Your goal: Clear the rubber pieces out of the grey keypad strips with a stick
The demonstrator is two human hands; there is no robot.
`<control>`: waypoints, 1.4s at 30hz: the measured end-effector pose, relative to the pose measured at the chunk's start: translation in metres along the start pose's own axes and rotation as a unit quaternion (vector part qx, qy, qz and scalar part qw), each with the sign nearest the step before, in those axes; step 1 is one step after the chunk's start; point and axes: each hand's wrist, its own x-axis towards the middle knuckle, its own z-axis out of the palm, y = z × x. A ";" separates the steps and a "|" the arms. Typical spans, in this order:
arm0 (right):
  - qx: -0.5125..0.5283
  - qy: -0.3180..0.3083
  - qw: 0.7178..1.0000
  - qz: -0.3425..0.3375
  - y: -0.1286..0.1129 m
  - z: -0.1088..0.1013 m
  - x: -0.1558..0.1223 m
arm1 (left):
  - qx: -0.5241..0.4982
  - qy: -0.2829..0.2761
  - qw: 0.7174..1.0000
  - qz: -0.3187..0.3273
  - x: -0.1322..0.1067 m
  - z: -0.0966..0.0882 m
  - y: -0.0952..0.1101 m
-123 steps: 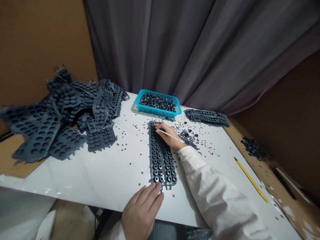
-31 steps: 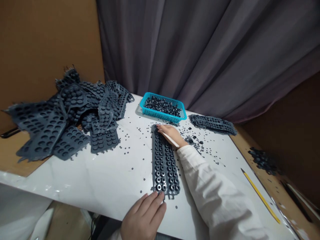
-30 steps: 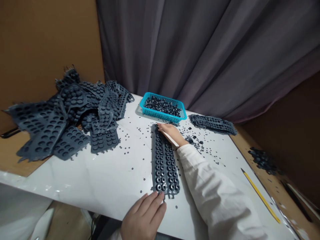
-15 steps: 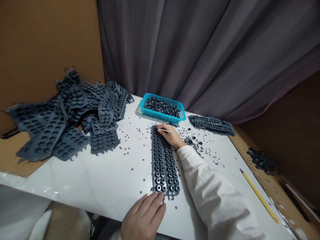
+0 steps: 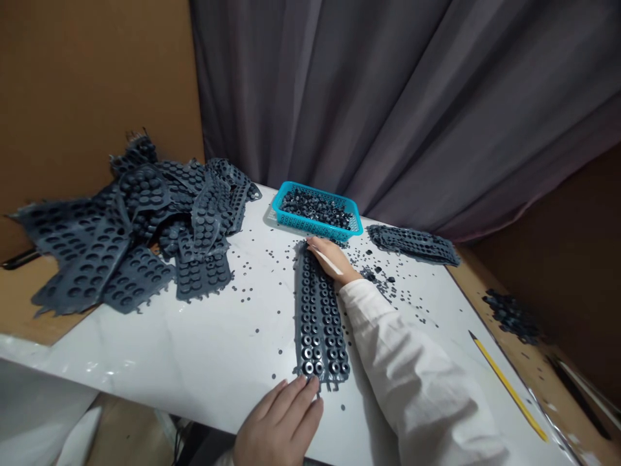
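A long dark rubber sheet [image 5: 317, 317] with rows of round ring-shaped parts lies lengthwise on the white table. At its near end, the fingertips of my left hand [image 5: 279, 414] rest on the edge, fingers stretched out and holding nothing. My right hand [image 5: 332, 259] is at the far end, its fingers closed round a slim white tool [image 5: 328, 261] and touching the sheet. The tool's exact kind does not show, and its tip is hidden by the fingers. Just beyond this hand stands a blue plastic basket [image 5: 317, 228] of small dark rubber parts.
Many more rubber sheets [image 5: 145, 220] are heaped at the left. Stacked sheets [image 5: 412, 244] lie at the back right. Small dark discs are scattered over the table [image 5: 204, 349]. A yellow pencil-like tool [image 5: 507, 385] lies right, near a dark pile [image 5: 512, 315] on cardboard.
The white tool in my right hand has turned and shows a broader face. The far end of the sheet looks slightly raised. My left hand has stayed in place.
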 end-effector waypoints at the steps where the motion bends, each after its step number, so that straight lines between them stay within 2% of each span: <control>1: -0.007 0.009 1.000 0.004 0.000 -0.002 0.001 | 0.001 -0.004 1.000 0.003 0.000 0.000 0.000; 5: -0.030 0.059 0.997 0.034 0.004 -0.013 0.002 | 0.005 -0.014 1.000 0.011 0.001 -0.002 -0.001; 9: -0.051 0.103 0.991 0.070 0.009 -0.026 -0.010 | 0.004 -0.019 1.000 0.010 0.003 -0.005 -0.002; 16: -0.092 0.148 0.974 0.142 0.005 -0.053 -0.055 | 0.004 -0.083 0.996 0.031 -0.001 -0.011 -0.004; 21: -0.082 0.175 0.966 0.169 -0.007 -0.064 -0.089 | -0.019 -0.117 0.993 0.015 -0.009 -0.012 0.000; 26: -0.032 0.170 0.971 0.167 -0.034 -0.065 -0.124 | -0.088 -0.190 0.978 -0.022 0.002 -0.035 -0.001; 29: 0.041 0.151 0.976 0.152 -0.054 -0.063 -0.143 | -0.161 -0.215 0.958 -0.100 0.018 -0.050 -0.016; 31: 0.110 0.131 0.975 0.139 -0.068 -0.062 -0.152 | -0.164 -0.215 0.954 -0.128 0.031 -0.053 -0.029; 35: 0.212 0.100 0.962 0.138 -0.086 -0.055 -0.161 | -0.157 -0.269 0.939 -0.143 0.052 -0.043 -0.045; 42: 0.342 0.098 0.917 0.179 -0.089 -0.034 -0.155 | -0.132 -0.311 0.930 -0.144 0.062 -0.018 -0.042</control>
